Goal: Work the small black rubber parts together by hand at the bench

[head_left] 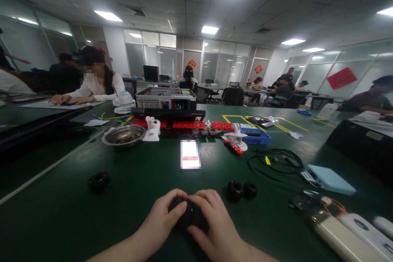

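My left hand (pixel 159 217) is closed around the left side of a black round part (pixel 189 213), its thumb across the top. From the right, my right hand (pixel 216 222) curls its fingers and thumb about the same part, so much of it is hidden. It looks like a small black wheel, held low over the near middle of the green table. Two black ring-shaped wheels (pixel 235 190) lie side by side to the right of my right hand. Another black wheel (pixel 98 181) lies farther off on the left.
Beyond my hands lies a bright blurred rectangle (pixel 190 154). A steel bowl (pixel 107 139), a red-handled screwdriver (pixel 235 147) and a blue tray (pixel 259 139) stand behind it. Coiled black cable (pixel 258 168) and a light-blue box (pixel 333 180) are at right. A co-worker sits at left.
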`<control>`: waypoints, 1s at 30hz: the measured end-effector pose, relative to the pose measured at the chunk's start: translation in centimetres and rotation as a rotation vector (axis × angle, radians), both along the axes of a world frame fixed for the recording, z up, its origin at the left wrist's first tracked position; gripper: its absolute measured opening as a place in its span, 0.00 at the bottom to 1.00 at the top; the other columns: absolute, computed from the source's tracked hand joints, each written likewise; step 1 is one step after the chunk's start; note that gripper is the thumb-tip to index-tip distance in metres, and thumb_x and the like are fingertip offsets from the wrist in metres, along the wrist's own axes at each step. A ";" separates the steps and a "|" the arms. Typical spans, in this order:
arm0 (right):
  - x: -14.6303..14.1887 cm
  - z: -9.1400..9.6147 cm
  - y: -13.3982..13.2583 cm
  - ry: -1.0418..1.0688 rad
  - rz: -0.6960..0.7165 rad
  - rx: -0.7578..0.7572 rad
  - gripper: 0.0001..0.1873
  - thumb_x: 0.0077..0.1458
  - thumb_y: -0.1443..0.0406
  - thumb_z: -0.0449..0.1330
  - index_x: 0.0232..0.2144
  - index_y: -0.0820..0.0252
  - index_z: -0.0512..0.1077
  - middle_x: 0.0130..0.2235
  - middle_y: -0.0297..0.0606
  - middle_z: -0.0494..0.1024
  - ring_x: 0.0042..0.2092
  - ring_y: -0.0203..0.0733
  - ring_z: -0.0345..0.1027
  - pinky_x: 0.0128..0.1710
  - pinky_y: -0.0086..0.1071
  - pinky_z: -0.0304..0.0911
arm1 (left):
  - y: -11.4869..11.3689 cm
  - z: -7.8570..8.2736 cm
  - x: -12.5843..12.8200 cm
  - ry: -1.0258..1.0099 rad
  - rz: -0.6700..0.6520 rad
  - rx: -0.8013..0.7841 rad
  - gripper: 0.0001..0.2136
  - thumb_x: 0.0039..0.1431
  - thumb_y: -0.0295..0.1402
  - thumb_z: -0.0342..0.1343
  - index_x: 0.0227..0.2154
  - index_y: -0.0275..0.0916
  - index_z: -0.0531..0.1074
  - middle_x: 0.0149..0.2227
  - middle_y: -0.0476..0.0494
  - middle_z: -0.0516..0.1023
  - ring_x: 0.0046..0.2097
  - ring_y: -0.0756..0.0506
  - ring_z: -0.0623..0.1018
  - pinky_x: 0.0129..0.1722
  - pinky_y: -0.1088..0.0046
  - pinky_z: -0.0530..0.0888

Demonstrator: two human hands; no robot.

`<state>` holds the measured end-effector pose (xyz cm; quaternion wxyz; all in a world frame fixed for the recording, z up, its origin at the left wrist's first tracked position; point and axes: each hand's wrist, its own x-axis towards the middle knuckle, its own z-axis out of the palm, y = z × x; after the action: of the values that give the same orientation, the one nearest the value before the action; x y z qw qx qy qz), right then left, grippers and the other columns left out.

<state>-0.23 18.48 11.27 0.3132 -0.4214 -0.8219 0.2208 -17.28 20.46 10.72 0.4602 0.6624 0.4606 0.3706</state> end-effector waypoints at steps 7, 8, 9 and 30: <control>0.0 -0.9 0.4 0.087 -0.119 -0.167 0.10 0.54 0.61 0.51 0.35 0.61 0.66 0.37 0.39 0.67 0.40 0.40 0.60 0.41 0.35 0.57 | -0.3 0.2 -0.1 0.012 0.069 0.023 0.13 0.51 0.40 0.48 0.35 0.37 0.66 0.33 0.46 0.71 0.35 0.45 0.72 0.35 0.71 0.68; 0.0 -0.9 0.5 0.077 -0.115 -0.164 0.10 0.55 0.60 0.50 0.31 0.61 0.67 0.35 0.38 0.68 0.39 0.40 0.60 0.41 0.34 0.57 | -0.3 0.1 -0.1 0.029 0.063 0.041 0.13 0.51 0.40 0.48 0.37 0.38 0.66 0.34 0.46 0.71 0.36 0.45 0.72 0.36 0.71 0.68; 0.0 -1.0 0.5 0.073 -0.104 -0.156 0.12 0.56 0.60 0.48 0.28 0.61 0.67 0.33 0.37 0.68 0.39 0.39 0.59 0.40 0.34 0.57 | -0.4 0.1 -0.1 0.043 0.049 0.060 0.13 0.52 0.40 0.48 0.38 0.38 0.65 0.35 0.45 0.72 0.37 0.45 0.72 0.37 0.71 0.68; -0.1 0.4 0.1 -0.069 -0.068 -0.026 0.22 0.41 0.62 0.63 0.41 0.57 0.66 0.42 0.40 0.66 0.45 0.45 0.57 0.45 0.39 0.55 | -0.4 0.9 -0.1 0.118 -0.040 0.056 0.12 0.53 0.41 0.45 0.33 0.38 0.67 0.30 0.48 0.71 0.33 0.46 0.71 0.33 0.74 0.66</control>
<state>-0.33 18.55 11.70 0.2864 -0.4607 -0.8145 0.2059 -17.38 20.06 11.66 0.4209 0.7048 0.4631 0.3342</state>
